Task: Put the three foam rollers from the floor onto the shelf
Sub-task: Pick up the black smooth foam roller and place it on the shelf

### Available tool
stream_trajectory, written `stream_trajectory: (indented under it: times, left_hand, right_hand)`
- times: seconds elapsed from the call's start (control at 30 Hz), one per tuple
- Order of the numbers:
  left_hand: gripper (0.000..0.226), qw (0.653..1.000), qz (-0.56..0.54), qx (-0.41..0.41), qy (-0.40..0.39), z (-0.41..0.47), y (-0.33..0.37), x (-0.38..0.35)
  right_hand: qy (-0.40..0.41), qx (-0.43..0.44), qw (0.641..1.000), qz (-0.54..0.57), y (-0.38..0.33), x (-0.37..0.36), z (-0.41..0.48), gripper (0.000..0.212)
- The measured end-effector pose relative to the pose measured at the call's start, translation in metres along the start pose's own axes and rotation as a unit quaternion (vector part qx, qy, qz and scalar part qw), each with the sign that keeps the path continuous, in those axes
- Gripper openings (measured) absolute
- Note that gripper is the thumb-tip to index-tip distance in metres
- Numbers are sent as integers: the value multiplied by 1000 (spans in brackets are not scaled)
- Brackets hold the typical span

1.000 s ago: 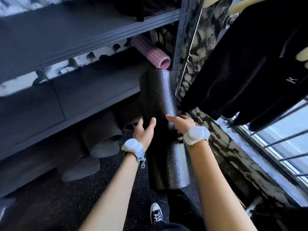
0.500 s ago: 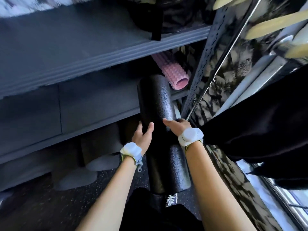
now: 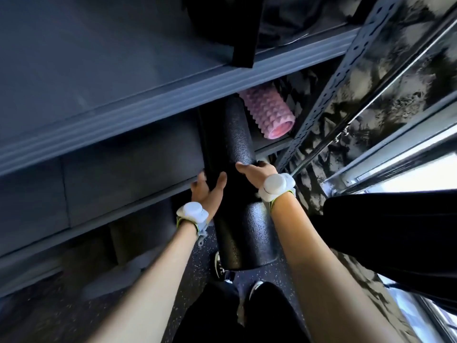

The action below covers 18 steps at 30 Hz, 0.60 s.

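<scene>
A long black foam roller (image 3: 238, 144) points away from me, its far end resting on the middle grey shelf (image 3: 128, 157) and its near end hanging out over the floor. My left hand (image 3: 207, 191) grips its left side and my right hand (image 3: 257, 170) grips its right side, around the roller's middle. A pink knobbly foam roller (image 3: 268, 112) lies on the same shelf just to the right of the black one. Two grey rollers (image 3: 138, 233) sit blurred in the shadow under the shelf on the floor.
An upper grey shelf (image 3: 148, 95) overhangs the middle one, with a black bag and strap (image 3: 243, 33) on it. A perforated metal upright (image 3: 329, 95) stands at the right. Dark clothing (image 3: 395, 233) hangs at right. My shoes (image 3: 220, 266) stand on speckled floor.
The black roller has gone further into the middle shelf beside the pink one, both hands moving forward with it. My view has shifted closer to the shelf.
</scene>
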State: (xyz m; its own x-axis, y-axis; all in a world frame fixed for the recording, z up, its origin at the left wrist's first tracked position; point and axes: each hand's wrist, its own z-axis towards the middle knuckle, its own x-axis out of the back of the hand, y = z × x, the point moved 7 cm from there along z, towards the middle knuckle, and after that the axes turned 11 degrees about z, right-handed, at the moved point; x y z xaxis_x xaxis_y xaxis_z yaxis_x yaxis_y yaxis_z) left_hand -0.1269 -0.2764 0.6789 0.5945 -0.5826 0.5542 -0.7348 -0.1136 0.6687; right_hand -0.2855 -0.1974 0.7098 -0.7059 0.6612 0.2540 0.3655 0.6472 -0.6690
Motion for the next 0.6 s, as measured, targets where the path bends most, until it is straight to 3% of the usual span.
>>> stream_trajectory:
  times: [0.07, 0.2, 0.33, 0.6]
  left_hand:
    - [70, 1000, 5, -17, -12, 22, 2, -6]
    - [71, 1000, 15, -12, -22, 56, 4, -20]
    - [81, 999, 19, 7, -38, 86, -2, -41]
    - [93, 999, -8, -8, -42, 124, 1, -76]
  right_hand:
    - [-2, -1, 1000, 17, -5, -4, 16, 46]
    - [16, 0, 999, 51, -12, -12, 45, 61]
    - [15, -3, 1000, 20, -12, -17, 81, 46]
    - [-37, 32, 996, -69, -22, -10, 142, 42]
